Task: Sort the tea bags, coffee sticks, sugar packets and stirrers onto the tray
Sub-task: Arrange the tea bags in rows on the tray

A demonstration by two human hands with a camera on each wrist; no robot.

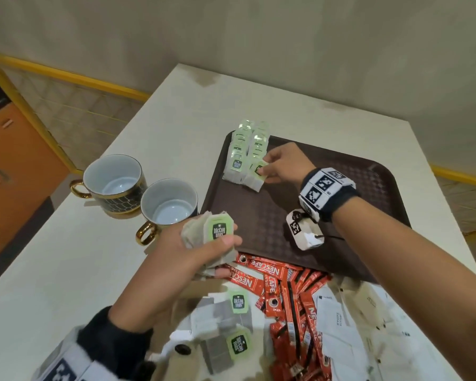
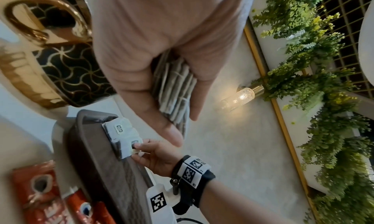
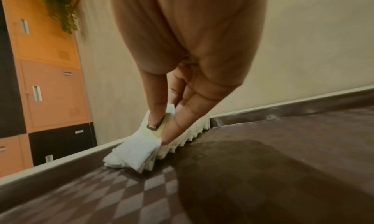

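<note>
A dark brown tray (image 1: 341,204) lies on the white table. Two rows of green-tagged tea bags (image 1: 245,152) lean along its far left corner. My right hand (image 1: 270,169) pinches the nearest tea bag (image 1: 257,174) of the right row between thumb and fingers (image 3: 170,128); that bag (image 3: 137,152) sits on the tray floor (image 3: 263,163). My left hand (image 1: 204,251) hovers off the tray's near left corner and grips a bundle of tea bags (image 1: 217,235), seen edge-on as a bundle (image 2: 176,90) in the left wrist view. Loose tea bags (image 1: 231,325), red coffee sticks (image 1: 286,298) and white sugar packets (image 1: 368,325) lie heaped at the front.
Two white cups with gold handles, a farther cup (image 1: 113,182) and a nearer cup (image 1: 168,204), stand left of the tray, close to my left hand. Much of the tray floor right of the tea rows is bare. An orange cabinet (image 1: 17,174) stands beyond the table's left edge.
</note>
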